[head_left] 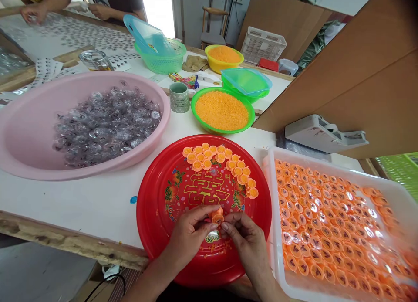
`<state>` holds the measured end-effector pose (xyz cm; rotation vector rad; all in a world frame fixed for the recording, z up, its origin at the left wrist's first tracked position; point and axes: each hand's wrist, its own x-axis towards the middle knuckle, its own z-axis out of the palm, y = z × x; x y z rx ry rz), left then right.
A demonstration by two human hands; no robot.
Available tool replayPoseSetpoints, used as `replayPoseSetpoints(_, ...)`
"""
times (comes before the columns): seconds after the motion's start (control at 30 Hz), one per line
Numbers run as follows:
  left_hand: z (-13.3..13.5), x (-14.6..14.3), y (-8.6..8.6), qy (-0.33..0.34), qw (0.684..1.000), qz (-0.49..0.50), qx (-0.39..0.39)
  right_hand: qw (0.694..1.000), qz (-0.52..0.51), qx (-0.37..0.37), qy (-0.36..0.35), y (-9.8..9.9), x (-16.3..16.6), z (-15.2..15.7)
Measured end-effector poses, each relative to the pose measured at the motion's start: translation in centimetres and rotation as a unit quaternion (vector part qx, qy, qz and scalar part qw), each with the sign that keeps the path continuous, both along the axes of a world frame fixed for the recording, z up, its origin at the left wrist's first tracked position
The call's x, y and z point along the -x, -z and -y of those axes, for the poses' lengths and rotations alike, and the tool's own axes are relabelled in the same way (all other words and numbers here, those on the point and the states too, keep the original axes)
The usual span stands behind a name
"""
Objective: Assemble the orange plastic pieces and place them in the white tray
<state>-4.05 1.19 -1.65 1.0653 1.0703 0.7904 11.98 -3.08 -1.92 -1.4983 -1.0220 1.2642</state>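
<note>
Over a red round tray (153,180) with a gold and floral print, my left hand (192,230) pinches a small orange plastic cap (217,216) between thumb and fingers. A dark mark shows on the cap's round face. From the other side, my right hand (243,236) has its thumb and fingertips closed at the cap's edge. Several open orange cups (206,164) with paler orange contents lie along the tray's far and right side. To the right, a white plastic bin (277,249) holds rows of orange caps (326,223) with dark prints.
A pink basin (26,132) of clear printed domes (111,123) stands left. Behind the tray are a green bowl of orange granules (222,110), a mug (179,98) and a yellow bowl (225,58). Cardboard (342,84) rises at right. Another person's hand (34,13) works at far left.
</note>
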Motion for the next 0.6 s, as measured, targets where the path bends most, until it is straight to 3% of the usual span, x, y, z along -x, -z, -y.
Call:
replayPoseSetpoints(0.13,0.2,-0.3,-0.8,-0.009,0.999,-0.017,-0.047,0.996,0.065,-0.059,0.030,-0.7,0.2,0.1)
replayPoseSetpoints(0.37,0.3,-0.6,-1.8,-0.031,0.996,-0.010,-0.083,0.964,0.184,-0.189,0.020,-1.9,0.2,0.2)
replayPoseSetpoints(0.6,0.7,-1.1,-1.3,-0.058,0.993,0.005,-0.099,0.975,0.156,-0.153,0.042,-1.6,0.7,0.2)
